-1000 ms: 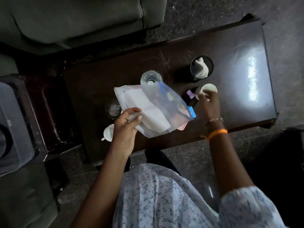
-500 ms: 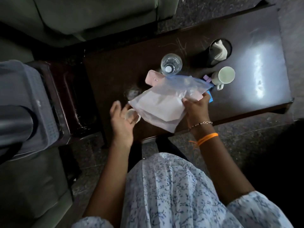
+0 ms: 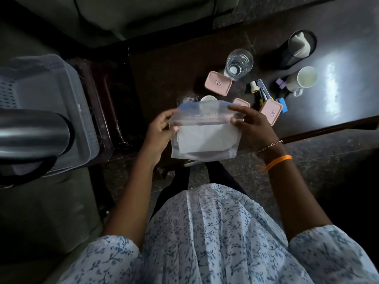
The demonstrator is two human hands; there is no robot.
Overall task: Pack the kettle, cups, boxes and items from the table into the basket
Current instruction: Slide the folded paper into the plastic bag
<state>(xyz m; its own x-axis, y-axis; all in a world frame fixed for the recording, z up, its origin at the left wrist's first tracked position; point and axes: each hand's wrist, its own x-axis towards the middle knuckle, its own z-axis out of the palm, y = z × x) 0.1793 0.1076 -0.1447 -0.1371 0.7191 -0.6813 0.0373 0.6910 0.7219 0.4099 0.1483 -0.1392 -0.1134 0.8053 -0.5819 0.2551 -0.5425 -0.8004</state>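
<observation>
A clear zip bag [image 3: 205,138] with white paper inside is held over the table's near edge. My left hand [image 3: 159,133] grips its left side and my right hand [image 3: 249,125] grips its top right corner. Behind the bag a small white cup [image 3: 208,98] peeks out. Three pink boxes lie on the dark table [image 3: 338,111]: one [image 3: 218,83] by the glass, one [image 3: 241,102] partly hidden by my right hand, one [image 3: 270,112] to the right. A white mug [image 3: 303,79] stands further right. The grey basket [image 3: 55,95] at far left holds a steel kettle [image 3: 32,133].
A drinking glass [image 3: 239,64] and a black mesh holder [image 3: 298,48] with white cloth stand at the table's far side. A stapler [image 3: 263,92], a small bottle [image 3: 253,87] and clips [image 3: 280,84] lie between boxes and mug. A sofa [image 3: 133,15] sits behind.
My left hand has come back onto the bag, so both hands hold it upright near the table edge. The view swung left, showing basket and kettle more fully.
</observation>
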